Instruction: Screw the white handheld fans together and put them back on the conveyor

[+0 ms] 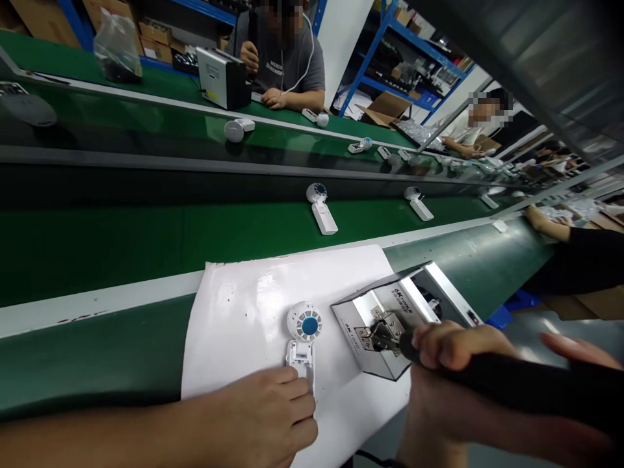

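Observation:
A white handheld fan [301, 352] with a blue round centre lies on a white sheet [234, 312], its handle open and showing inner parts. My left hand [266, 413] curls its closed fingers over the lower handle, hiding that end. In my right hand [458, 351] is a black electric screwdriver [521, 387], held nearly level and pointing left. Its tip meets the front of a metal screw feeder [363, 315] on the sheet's right side. Whether a screw sits on the tip I cannot tell.
Beyond the sheet runs a green conveyor belt [234, 227] carrying white fans [324, 216]. Across it a person [292, 71] sits by another box-shaped feeder [221, 78]. A bag [117, 49] stands at the far left. Another worker's arm [560, 231] reaches in from the right.

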Demonstrator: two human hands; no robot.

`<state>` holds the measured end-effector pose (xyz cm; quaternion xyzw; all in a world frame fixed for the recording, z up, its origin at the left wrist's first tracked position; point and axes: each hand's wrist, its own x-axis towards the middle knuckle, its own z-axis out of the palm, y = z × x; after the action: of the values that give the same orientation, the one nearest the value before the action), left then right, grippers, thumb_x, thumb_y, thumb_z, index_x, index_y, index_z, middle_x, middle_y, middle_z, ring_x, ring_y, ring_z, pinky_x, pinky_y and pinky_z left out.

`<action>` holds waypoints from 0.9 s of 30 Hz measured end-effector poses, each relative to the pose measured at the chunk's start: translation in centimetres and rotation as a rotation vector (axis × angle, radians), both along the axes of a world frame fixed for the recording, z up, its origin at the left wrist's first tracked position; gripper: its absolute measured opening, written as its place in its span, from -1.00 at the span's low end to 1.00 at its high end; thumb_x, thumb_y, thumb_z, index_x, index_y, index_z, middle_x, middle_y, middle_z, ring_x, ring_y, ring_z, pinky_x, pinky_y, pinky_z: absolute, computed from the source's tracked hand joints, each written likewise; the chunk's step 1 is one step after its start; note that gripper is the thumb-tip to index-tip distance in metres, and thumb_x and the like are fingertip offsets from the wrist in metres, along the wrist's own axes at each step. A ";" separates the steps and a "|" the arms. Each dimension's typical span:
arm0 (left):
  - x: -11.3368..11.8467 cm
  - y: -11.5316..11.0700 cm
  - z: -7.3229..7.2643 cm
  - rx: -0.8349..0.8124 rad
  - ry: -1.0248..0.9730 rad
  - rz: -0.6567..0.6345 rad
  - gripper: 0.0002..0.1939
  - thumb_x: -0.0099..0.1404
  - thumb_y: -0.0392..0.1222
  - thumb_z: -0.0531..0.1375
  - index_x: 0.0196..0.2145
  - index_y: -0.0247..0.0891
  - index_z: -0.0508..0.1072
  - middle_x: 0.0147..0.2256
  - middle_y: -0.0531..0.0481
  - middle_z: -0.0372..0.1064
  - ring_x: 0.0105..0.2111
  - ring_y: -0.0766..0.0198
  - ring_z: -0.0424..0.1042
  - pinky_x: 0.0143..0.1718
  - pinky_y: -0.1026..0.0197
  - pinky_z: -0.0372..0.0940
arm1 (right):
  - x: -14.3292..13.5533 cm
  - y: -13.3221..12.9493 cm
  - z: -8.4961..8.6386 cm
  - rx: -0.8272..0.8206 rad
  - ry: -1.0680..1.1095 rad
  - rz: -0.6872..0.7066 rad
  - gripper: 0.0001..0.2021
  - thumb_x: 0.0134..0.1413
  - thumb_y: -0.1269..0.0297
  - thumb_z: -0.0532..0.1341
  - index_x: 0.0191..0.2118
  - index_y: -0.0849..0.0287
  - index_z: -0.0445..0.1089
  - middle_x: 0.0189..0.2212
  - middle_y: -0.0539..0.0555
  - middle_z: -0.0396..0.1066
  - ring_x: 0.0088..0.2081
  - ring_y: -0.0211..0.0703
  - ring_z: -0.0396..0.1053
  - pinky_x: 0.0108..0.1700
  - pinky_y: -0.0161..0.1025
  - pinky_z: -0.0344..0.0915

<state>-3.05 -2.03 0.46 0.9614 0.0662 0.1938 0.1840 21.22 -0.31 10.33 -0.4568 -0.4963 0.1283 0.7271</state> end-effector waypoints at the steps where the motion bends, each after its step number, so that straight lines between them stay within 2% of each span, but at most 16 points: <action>1: 0.0 0.0 0.0 0.000 0.004 0.004 -0.87 0.48 -0.22 0.30 -0.22 -0.25 0.41 -0.26 -0.04 0.36 -0.28 0.13 0.28 -0.17 0.05 0.26 | -0.1 0.7 -0.1 0.031 -0.037 -0.019 -0.34 0.19 -0.53 0.16 0.09 -0.09 0.26 -0.62 -0.25 0.29 -0.72 -0.20 0.11 -0.65 -0.21 0.22; 4: 0.0 0.0 0.1 -0.003 -0.001 0.006 -0.86 0.48 -0.23 0.30 -0.23 -0.25 0.40 -0.25 -0.04 0.38 -0.27 0.14 0.28 -0.16 0.05 0.27 | -0.6 2.0 -0.7 0.053 -0.106 -0.004 -0.41 0.31 -0.46 0.11 0.02 0.00 0.24 -0.65 -0.25 0.28 -0.74 -0.19 0.12 -0.71 -0.19 0.23; 7: 0.0 0.1 0.3 -0.010 -0.005 -0.004 -0.87 0.48 -0.23 0.29 -0.23 -0.26 0.40 -0.24 -0.05 0.38 -0.27 0.14 0.28 -0.16 0.05 0.27 | -1.3 1.6 -0.9 0.076 -0.118 0.065 -0.40 0.32 -0.44 0.12 0.07 0.01 0.26 -0.63 -0.23 0.30 -0.73 -0.20 0.15 -0.67 -0.18 0.28; 10: 0.0 0.2 0.2 -0.004 -0.016 -0.002 -0.89 0.49 -0.23 0.29 -0.22 -0.26 0.43 -0.25 -0.06 0.39 -0.27 0.12 0.29 -0.17 0.04 0.27 | -2.9 0.0 -1.3 0.043 -0.021 0.300 -0.36 0.34 -0.46 0.08 0.18 -0.04 0.33 -0.60 -0.20 0.34 -0.73 -0.23 0.16 -0.66 -0.20 0.27; 12: 0.1 0.2 0.0 0.010 -0.038 -0.006 -0.90 0.49 -0.22 0.29 -0.20 -0.27 0.46 -0.24 -0.08 0.41 -0.26 0.09 0.31 -0.14 0.03 0.28 | -4.6 -1.1 -2.1 -0.011 0.077 0.450 -0.40 0.35 -0.41 0.13 0.23 -0.10 0.35 -0.58 -0.17 0.38 -0.71 -0.24 0.21 -0.62 -0.20 0.30; 14: 0.1 0.3 -0.2 0.029 -0.060 -0.017 -0.91 0.51 -0.21 0.25 -0.17 -0.29 0.49 -0.20 -0.13 0.44 -0.21 0.06 0.35 -0.06 0.01 0.30 | -6.3 -1.8 -3.1 -0.015 0.147 0.522 -0.41 0.35 -0.38 0.19 0.24 -0.10 0.36 -0.56 -0.16 0.40 -0.68 -0.24 0.26 -0.59 -0.20 0.34; 19: 0.1 0.3 -0.5 0.062 -0.051 -0.012 -0.84 0.57 -0.20 0.16 -0.15 -0.29 0.51 -0.14 -0.16 0.48 -0.11 0.03 0.44 0.05 0.01 0.31 | -8.7 -1.6 -5.0 0.028 0.211 0.530 -0.25 0.26 -0.58 -0.03 0.20 -0.08 0.35 -0.55 -0.19 0.38 -0.68 -0.31 0.24 -0.61 -0.27 0.33; 27: 0.2 0.2 -0.8 0.048 -0.094 -0.006 -0.88 0.54 -0.22 0.19 -0.19 -0.29 0.46 -0.20 -0.10 0.44 -0.16 0.09 0.43 0.08 0.01 0.32 | -9.0 -0.9 -6.0 0.002 0.194 0.525 -0.29 0.30 -0.55 -0.03 0.17 -0.10 0.35 -0.58 -0.20 0.31 -0.70 -0.28 0.18 -0.64 -0.28 0.27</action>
<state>-2.89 -1.83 -0.30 0.9556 0.0498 0.2396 0.1641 12.24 -1.25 4.37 -0.2973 -0.5261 0.3550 0.7134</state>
